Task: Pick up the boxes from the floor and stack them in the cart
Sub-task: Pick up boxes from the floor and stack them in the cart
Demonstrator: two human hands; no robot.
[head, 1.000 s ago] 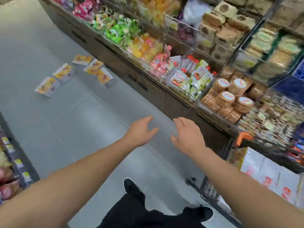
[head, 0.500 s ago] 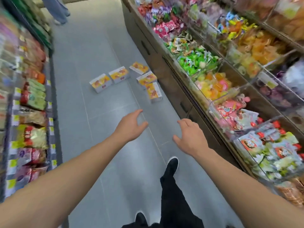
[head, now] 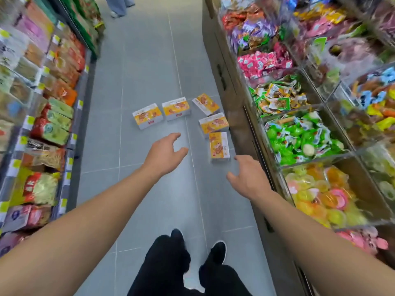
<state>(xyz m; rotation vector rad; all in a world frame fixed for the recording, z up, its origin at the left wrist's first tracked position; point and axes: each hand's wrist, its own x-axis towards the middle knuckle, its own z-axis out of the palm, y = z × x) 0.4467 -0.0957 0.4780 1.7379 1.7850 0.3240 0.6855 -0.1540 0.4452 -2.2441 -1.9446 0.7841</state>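
Several white-and-yellow boxes lie on the grey tiled floor ahead of me. The nearest box (head: 218, 146) lies lengthwise just beyond my right hand. Another box (head: 213, 123) sits behind it, and a third box (head: 148, 116) lies further left with more beside it. My left hand (head: 164, 153) reaches forward, fingers spread and empty, left of the nearest box. My right hand (head: 249, 178) is also empty with fingers apart, just short of that box. The cart is out of view.
I stand in a narrow shop aisle. Clear bins of sweets (head: 303, 137) line the right side above a brown cabinet front (head: 224, 82). Shelves of snack bags (head: 49, 124) run along the left. A person's legs (head: 119, 7) stand at the aisle's far end.
My view has swung away from the cart and along the aisle. The boxes have come closer and now sit straight ahead. Both hands stay stretched out and empty.
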